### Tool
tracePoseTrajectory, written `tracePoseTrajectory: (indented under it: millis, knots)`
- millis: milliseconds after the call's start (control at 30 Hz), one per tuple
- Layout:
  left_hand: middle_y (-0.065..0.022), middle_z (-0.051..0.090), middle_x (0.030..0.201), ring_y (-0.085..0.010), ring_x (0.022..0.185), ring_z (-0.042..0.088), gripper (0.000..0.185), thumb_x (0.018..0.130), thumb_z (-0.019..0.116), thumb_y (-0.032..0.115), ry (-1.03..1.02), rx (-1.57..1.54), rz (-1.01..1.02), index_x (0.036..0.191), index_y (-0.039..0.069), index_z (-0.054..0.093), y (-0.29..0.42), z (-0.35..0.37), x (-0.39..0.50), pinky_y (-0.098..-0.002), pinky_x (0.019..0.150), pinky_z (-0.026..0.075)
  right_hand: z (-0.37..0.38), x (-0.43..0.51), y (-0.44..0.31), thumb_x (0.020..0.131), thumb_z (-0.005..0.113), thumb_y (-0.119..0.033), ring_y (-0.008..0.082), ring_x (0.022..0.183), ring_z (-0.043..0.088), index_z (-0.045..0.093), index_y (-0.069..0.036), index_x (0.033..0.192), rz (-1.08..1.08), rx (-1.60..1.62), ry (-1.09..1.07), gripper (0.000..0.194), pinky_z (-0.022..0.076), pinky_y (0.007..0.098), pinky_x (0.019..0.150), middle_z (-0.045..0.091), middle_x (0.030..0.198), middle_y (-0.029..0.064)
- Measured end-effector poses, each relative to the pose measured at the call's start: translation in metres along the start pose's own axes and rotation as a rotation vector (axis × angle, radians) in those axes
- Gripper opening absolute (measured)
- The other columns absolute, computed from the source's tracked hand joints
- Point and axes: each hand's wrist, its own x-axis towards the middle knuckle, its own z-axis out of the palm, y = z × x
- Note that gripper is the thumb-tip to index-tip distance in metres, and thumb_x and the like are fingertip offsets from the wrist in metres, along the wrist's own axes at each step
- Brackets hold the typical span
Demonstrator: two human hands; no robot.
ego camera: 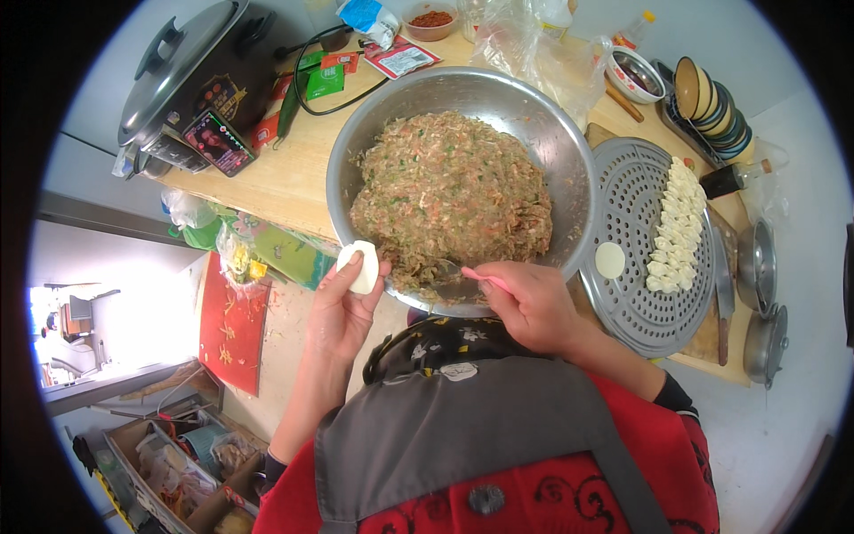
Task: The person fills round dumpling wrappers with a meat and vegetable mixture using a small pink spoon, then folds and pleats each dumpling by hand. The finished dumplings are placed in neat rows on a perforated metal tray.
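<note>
A round, pale dough wrapper (pixel 364 272) rests in my left hand (pixel 347 304), pinched under the thumb at the near left rim of a large steel basin (pixel 567 167). Minced filling with green and orange flecks (pixel 454 180) is heaped inside the basin. My right hand (pixel 530 304) grips the pink handle of a spoon (pixel 484 275); its bowl end dips into the filling at the near side. To the right, a perforated metal steamer tray (pixel 627 200) carries rows of folded dumplings (pixel 677 227) and one flat wrapper (pixel 610 260).
A lidded dark pot (pixel 200 80) and a propped phone (pixel 219 141) stand at the left. Spice packets (pixel 325 81) and a bowl of red seasoning (pixel 430 21) lie behind the basin. Stacked bowls (pixel 714 113), a dark bottle (pixel 727 180) and a knife (pixel 723 280) are at the right.
</note>
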Motion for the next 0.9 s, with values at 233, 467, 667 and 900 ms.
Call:
tracePoseTrajectory:
  millis: [233,467,667,900]
  knots:
    - [-0.0126,0.068,0.102,-0.0241,0.094,0.070,0.021,0.095,0.059,0.010,0.014,-0.034,0.023,0.112,-0.002,0.059,-0.005,-0.002,-0.001,-0.0287,0.077,0.062,-0.002,0.001,-0.008,0.096,0.055,-0.014,0.0088,0.060,0.059,0.063,0.003,0.103,0.579,0.553,0.008,0.020,0.0471,0.0244,0.055,0.066,0.073,0.0059]
    - [-0.0127,0.067,0.103,-0.0255,0.095,0.069,0.020,0.095,0.059,0.009,0.031,-0.074,0.071,0.112,-0.003,0.057,-0.011,-0.002,-0.002,-0.0300,0.079,0.061,0.001,0.011,-0.014,0.097,0.054,-0.017,0.0066,0.057,0.055,0.064,0.001,0.106,0.760,0.764,0.048,0.022,0.0440,0.0204,0.051,0.063,0.071,0.0043]
    - [-0.0134,0.068,0.102,-0.0254,0.093,0.069,0.018,0.094,0.059,0.007,0.062,-0.056,0.097,0.110,-0.002,0.059,-0.018,-0.012,-0.011,-0.0317,0.080,0.059,0.000,0.010,-0.009,0.097,0.055,-0.016,0.0064,0.060,0.055,0.063,-0.001,0.109,0.638,0.673,0.030,0.021,0.0441,0.0212,0.054,0.064,0.074,0.0037]
    - [-0.0133,0.071,0.097,-0.0237,0.092,0.070,0.013,0.093,0.060,0.006,-0.042,0.374,0.179,0.103,-0.002,0.063,-0.028,-0.013,-0.027,-0.0343,0.086,0.055,-0.005,0.002,-0.011,0.098,0.052,-0.013,0.0085,0.063,0.058,0.062,0.001,0.112,0.647,0.679,-0.038,0.022,0.0457,0.0218,0.055,0.065,0.078,0.0065]
